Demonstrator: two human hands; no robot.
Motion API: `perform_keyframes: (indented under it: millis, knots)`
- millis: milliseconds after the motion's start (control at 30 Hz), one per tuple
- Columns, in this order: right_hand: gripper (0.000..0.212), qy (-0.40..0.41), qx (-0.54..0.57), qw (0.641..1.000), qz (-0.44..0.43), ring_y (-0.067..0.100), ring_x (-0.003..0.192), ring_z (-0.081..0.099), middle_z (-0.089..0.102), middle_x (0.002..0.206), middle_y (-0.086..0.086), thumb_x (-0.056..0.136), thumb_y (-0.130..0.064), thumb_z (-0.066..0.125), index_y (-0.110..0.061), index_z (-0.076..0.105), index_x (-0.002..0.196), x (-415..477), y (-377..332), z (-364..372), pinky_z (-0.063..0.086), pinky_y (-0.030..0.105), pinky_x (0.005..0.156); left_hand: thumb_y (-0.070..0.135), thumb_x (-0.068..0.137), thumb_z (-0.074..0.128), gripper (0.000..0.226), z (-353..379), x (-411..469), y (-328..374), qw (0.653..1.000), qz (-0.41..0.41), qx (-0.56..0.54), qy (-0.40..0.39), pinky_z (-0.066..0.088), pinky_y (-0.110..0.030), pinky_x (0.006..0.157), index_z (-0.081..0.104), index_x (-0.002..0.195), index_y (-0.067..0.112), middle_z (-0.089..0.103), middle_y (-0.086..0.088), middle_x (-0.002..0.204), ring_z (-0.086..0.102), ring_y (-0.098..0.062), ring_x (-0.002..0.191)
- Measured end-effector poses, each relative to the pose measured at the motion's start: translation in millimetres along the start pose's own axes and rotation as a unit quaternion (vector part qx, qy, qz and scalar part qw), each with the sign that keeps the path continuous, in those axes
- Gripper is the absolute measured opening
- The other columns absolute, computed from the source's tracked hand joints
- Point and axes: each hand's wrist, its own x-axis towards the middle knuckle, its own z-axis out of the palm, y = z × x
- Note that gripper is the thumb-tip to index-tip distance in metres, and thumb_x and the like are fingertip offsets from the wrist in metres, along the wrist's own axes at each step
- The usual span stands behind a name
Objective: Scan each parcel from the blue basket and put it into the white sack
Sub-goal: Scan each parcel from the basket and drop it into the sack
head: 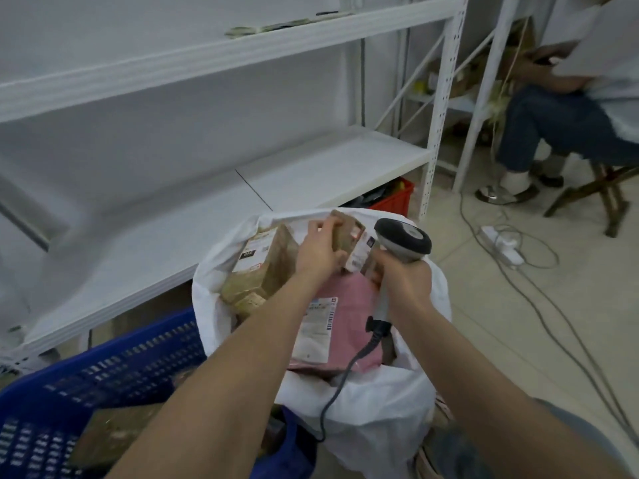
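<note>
Two hands: both at work over the open mouth of the white sack (380, 395).
Left hand (320, 252): fingers curled over the top edge of the small parcel (350, 231) and thumb underneath, holding it in the air above the sack.
Right hand (403, 276): closed round the grip of the scanner (404, 238), whose head is turned toward the parcel's label. A red glow shows on that label.
Small parcel, handling: brown cardboard with a white label. It is probably light and stiff, since one hand carries it. It is best held by its edges, with the label face left bare for the scanner, and it looks unlikely to crush or slip.
Step in hand: apparently the scan, with the drop into the sack to follow.
Scanner cable (340, 385): dark, trailing from the grip down over the sack's near rim.
Sack contents: a pink mailer (349, 305) with a label lies flat. It looks soft and perhaps slick. A larger brown carton (266, 271) lies beside it to the left.
Blue basket (103, 375): at lower left, just beside the sack, with at least one brown parcel (114, 432) inside.
Shelf (311, 167): white metal, behind the sack, with a red crate (397, 198) beneath it.
Floor (518, 323): tiled, with cables and a power strip (501, 245).
Seated person (570, 108): far right, well apart.
</note>
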Motion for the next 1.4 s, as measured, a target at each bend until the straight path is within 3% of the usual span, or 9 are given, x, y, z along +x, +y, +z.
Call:
perform_keyframes:
  millis: [167,600,767,900,1000,1067,1200,1300,1400]
  knots:
    - [0.015,0.010,-0.013,1.000,0.010,0.022,0.063,0.058,0.062,0.062,0.003,0.078,-0.021,0.073,-0.016,0.062,0.070,16.1,11.9,-5.7,0.050,0.035,0.066,0.014,0.085,0.063,0.054,29.5,11.4,-3.1,0.975,0.142,0.162,-0.061,0.045,-0.036,0.093,0.044,0.134,0.025,0.037,-0.004,0.139,0.046,-0.026,0.118]
    - [0.016,0.018,-0.025,0.998,0.063,0.024,0.069,0.060,0.063,0.069,0.010,0.074,-0.020,0.076,-0.012,0.063,0.073,24.8,26.2,-8.4,0.056,0.047,0.077,0.025,0.085,0.066,0.058,49.5,28.6,-6.9,0.953,0.079,0.208,-0.205,0.045,-0.044,0.097,0.043,0.139,0.023,0.050,-0.003,0.137,0.052,-0.027,0.120]
    - [0.016,0.034,-0.044,0.998,0.029,0.027,0.079,0.062,0.063,0.074,0.007,0.072,-0.022,0.075,-0.017,0.060,0.072,14.9,17.0,-19.3,0.055,0.046,0.078,0.027,0.089,0.060,0.066,35.4,23.7,0.2,0.977,0.047,0.129,-0.162,0.045,-0.044,0.096,0.029,0.147,0.025,0.042,-0.008,0.141,0.049,-0.029,0.123]
    - [0.076,0.056,-0.121,0.991,0.000,0.032,0.100,0.061,0.062,0.107,0.012,0.040,-0.061,0.062,-0.012,0.065,0.099,31.5,17.9,-22.3,0.056,0.048,0.081,0.036,0.081,0.071,0.090,44.0,27.7,4.4,0.975,0.023,0.163,-0.148,0.045,-0.046,0.094,0.016,0.150,0.021,0.035,-0.011,0.143,0.045,-0.030,0.127]
    - [0.057,0.028,-0.166,0.986,0.000,0.030,0.099,0.061,0.062,0.104,0.009,0.038,-0.061,0.060,-0.023,0.063,0.080,52.2,22.9,-22.7,0.055,0.049,0.084,0.036,0.076,0.074,0.089,67.8,37.9,7.0,0.966,0.021,0.212,-0.148,0.047,-0.045,0.089,0.021,0.145,0.019,0.045,-0.010,0.132,0.049,-0.030,0.119]
    - [0.052,0.002,-0.174,0.985,-0.004,0.027,0.091,0.062,0.062,0.098,0.009,0.037,-0.056,0.063,-0.023,0.061,0.077,52.9,15.9,-21.3,0.056,0.047,0.080,0.033,0.079,0.069,0.069,83.1,44.1,5.5,0.960,0.043,0.254,-0.106,0.048,-0.041,0.081,0.031,0.135,0.017,0.051,-0.010,0.123,0.053,-0.029,0.111]
    - [0.018,-0.038,-0.128,0.991,0.026,0.020,0.071,0.058,0.060,0.074,0.004,0.071,-0.018,0.076,-0.016,0.058,0.075,60.7,15.5,-27.2,0.051,0.036,0.070,0.051,0.079,0.067,0.071,81.1,62.9,9.9,0.972,-0.003,0.218,-0.091,0.047,-0.039,0.076,0.036,0.129,0.011,0.057,-0.008,0.115,0.059,-0.029,0.104]
    - [0.019,-0.029,-0.087,0.994,0.059,0.022,0.072,0.054,0.056,0.073,0.006,0.078,-0.010,0.071,-0.015,0.055,0.071,64.3,19.9,-34.6,0.048,0.039,0.072,0.058,0.081,0.063,0.089,66.5,76.0,9.5,0.977,-0.088,0.157,-0.118,0.047,-0.039,0.081,0.023,0.145,0.010,0.056,-0.013,0.125,0.057,-0.031,0.112]
    - [0.017,-0.021,-0.053,0.996,0.070,0.022,0.072,0.053,0.055,0.073,0.006,0.079,-0.005,0.070,-0.013,0.056,0.072,62.8,22.2,-37.4,0.046,0.036,0.071,0.051,0.086,0.061,0.071,72.2,70.5,4.0,0.977,-0.106,0.121,-0.141,0.045,-0.041,0.090,0.034,0.140,0.013,0.045,-0.017,0.132,0.053,-0.034,0.115]
